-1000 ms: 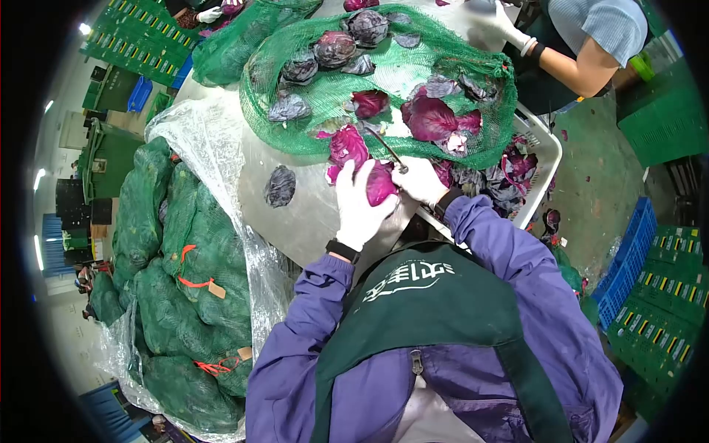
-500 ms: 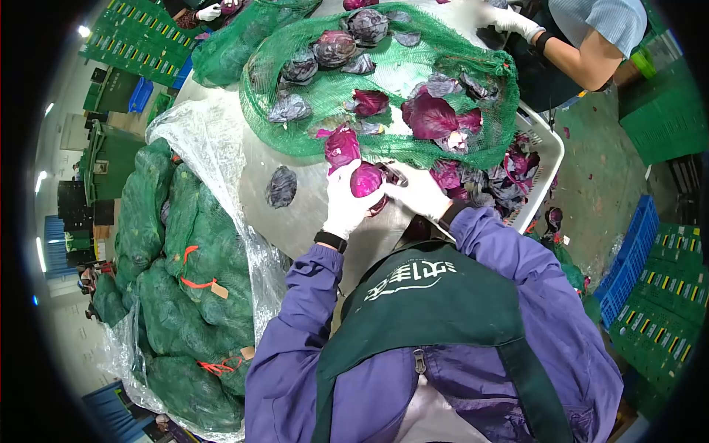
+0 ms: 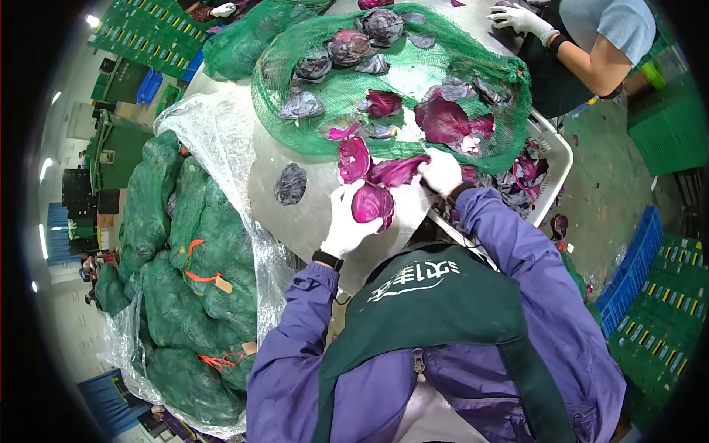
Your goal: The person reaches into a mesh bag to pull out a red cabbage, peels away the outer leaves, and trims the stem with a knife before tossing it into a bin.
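My left hand [image 3: 347,227], in a white glove, is closed around a glossy red cabbage [image 3: 372,204] above the metal table. To its right, my gloved right hand [image 3: 441,173] pinches a large purple cabbage leaf [image 3: 397,171] by its end. The leaf stretches leftward just beyond the held cabbage. Another bright red cabbage [image 3: 354,158] sits directly past my left fingertips. Further off, a green mesh bag [image 3: 325,140] lies spread out, with dark cabbages [image 3: 348,47] and loose leaves [image 3: 446,119] on it.
A white crate [image 3: 563,159] of leaves stands at the table's right edge. One dark, wrinkled leaf [image 3: 291,184] lies on the metal table [image 3: 269,214]. Full green net sacks [image 3: 181,295] fill the left side. A co-worker's gloved hand [image 3: 521,19] is at the far right.
My right hand has moved away from the cabbage, up and to the right, with a leaf pulled off it. My left hand still holds the cabbage, now slightly lower.
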Tool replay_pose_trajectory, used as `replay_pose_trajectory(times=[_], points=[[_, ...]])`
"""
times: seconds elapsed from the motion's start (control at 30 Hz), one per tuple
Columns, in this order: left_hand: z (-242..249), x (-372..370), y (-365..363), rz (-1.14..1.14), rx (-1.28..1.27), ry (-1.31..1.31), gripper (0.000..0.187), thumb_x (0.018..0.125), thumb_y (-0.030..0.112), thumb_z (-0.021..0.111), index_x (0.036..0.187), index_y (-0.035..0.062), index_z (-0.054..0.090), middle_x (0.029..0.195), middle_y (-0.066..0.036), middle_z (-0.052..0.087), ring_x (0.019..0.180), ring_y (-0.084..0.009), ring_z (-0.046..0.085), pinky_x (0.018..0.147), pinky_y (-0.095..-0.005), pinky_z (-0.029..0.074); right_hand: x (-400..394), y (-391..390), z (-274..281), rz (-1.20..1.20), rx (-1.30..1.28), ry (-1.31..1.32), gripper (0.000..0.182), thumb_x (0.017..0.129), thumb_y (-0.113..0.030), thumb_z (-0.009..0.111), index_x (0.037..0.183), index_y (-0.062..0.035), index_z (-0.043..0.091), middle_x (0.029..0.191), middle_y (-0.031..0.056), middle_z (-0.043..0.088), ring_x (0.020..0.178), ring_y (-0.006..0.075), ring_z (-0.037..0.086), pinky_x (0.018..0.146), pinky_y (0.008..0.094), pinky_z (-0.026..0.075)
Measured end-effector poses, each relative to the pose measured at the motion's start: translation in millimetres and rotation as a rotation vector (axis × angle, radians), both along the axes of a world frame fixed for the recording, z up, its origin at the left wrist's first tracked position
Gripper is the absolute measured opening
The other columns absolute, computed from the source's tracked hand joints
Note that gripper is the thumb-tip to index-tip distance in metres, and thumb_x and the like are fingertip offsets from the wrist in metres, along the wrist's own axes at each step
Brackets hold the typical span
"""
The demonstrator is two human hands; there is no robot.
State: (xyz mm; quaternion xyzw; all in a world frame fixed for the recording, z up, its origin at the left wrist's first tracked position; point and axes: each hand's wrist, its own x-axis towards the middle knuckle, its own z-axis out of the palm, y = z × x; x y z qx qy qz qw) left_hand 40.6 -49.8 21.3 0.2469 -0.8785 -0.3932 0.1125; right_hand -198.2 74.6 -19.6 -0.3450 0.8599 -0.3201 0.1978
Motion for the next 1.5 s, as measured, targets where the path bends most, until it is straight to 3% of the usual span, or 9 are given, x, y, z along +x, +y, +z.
replay_pose_trajectory(times=[0.17,0.27,0.37,0.57,0.67,0.83,1.1,1.4,1.5], points=[[1.5,3.4,4.4,-0.017,0.048,-0.011,0.096,0.059,0.028,0.085,0.143,0.0128,0.04,0.132,-0.017,0.035,0.128,-0.0369,0.035,0.111,-0.0473,0.032,32.2,-1.8,59.0,0.179,-0.277,-0.252,0.058,0.086,-0.039,0.067,0.131,-0.0046,0.052,0.1,0.0213,0.069,0.093,0.0351,0.068,0.084,0.0414,0.052],[2.2,3.0,-1.0,-0.059,0.026,-0.073,0.097,0.062,0.026,0.084,0.145,0.0113,0.037,0.135,-0.017,0.032,0.13,-0.0371,0.034,0.113,-0.0465,0.031,59.0,-15.5,46.5,0.352,-0.178,-0.174,0.043,0.089,-0.041,0.059,0.118,-0.0096,0.061,0.094,0.0192,0.069,0.088,0.0374,0.067,0.078,0.0436,0.052],[5.3,7.5,-0.7,-0.102,0.048,-0.049,0.097,0.061,0.026,0.084,0.145,0.0121,0.037,0.136,-0.017,0.031,0.131,-0.0369,0.033,0.114,-0.0463,0.03,45.1,-29.1,-7.7,0.169,-0.161,-0.067,0.027,0.09,-0.031,0.056,0.09,-0.0064,0.066,0.083,0.0213,0.066,0.079,0.0388,0.065,0.073,0.0462,0.052],[-15.4,8.5,1.3,0.126,0.202,0.142,0.092,0.064,0.023,0.084,0.142,0.008,0.039,0.134,-0.017,0.036,0.132,-0.0354,0.034,0.113,-0.0445,0.031,39.6,-14.4,8.8,-0.042,-0.346,-0.384,0.03,0.089,-0.029,0.063,0.108,-0.0046,0.065,0.085,0.0195,0.068,0.078,0.0346,0.067,0.072,0.0424,0.052],[-25.9,-4.6,0.6,0.353,0.337,0.177,0.094,0.065,0.028,0.087,0.142,0.0062,0.038,0.133,-0.018,0.037,0.128,-0.0344,0.038,0.11,-0.0444,0.034,56.2,-1.3,26.0,0.178,-0.327,-0.444,0.041,0.087,-0.028,0.069,0.119,-0.0054,0.06,0.082,0.0141,0.067,0.071,0.0252,0.064,0.07,0.0363,0.051],[-31.7,-10.4,12.9,0.405,0.119,0.09,0.094,0.065,0.03,0.088,0.142,0.007,0.039,0.132,-0.019,0.036,0.125,-0.036,0.04,0.108,-0.0457,0.035,77.0,6.2,15.3,0.155,-0.19,-0.364,0.037,0.084,-0.038,0.067,0.102,-0.006,0.06,0.083,0.0138,0.065,0.082,0.0286,0.062,0.075,0.0411,0.05],[-21.5,-11.1,25.3,0.423,-0.026,0.043,0.092,0.064,0.029,0.088,0.14,0.0072,0.04,0.131,-0.019,0.036,0.124,-0.0366,0.039,0.107,-0.046,0.035,57.7,15.3,-9.1,0.065,-0.098,-0.216,0.029,0.079,-0.021,0.062,0.098,-0.0003,0.058,0.091,0.0226,0.062,0.082,0.0373,0.063,0.074,0.0456,0.051],[3.8,54.3,-13.4,0.319,0.793,0.095,0.094,0.069,0.023,0.086,0.14,0.0067,0.028,0.133,-0.015,0.04,0.123,-0.0258,0.045,0.106,-0.039,0.039,45.4,27.1,-2.1,-0.068,-0.216,-0.04,0.047,0.087,-0.034,0.062,0.126,-0.0088,0.054,0.09,0.0188,0.069,0.079,0.0364,0.068,0.073,0.0446,0.054],[-11.1,49.5,3.1,0.348,0.399,0.048,0.088,0.068,0.029,0.087,0.136,0.0039,0.037,0.13,-0.015,0.041,0.122,-0.0276,0.045,0.103,-0.0391,0.041,67.7,8.6,56.5,0.204,-0.166,-0.164,0.068,0.085,-0.048,0.064,0.139,-0.0099,0.045,0.092,0.0181,0.07,0.081,0.0345,0.068,0.074,0.0425,0.054]])
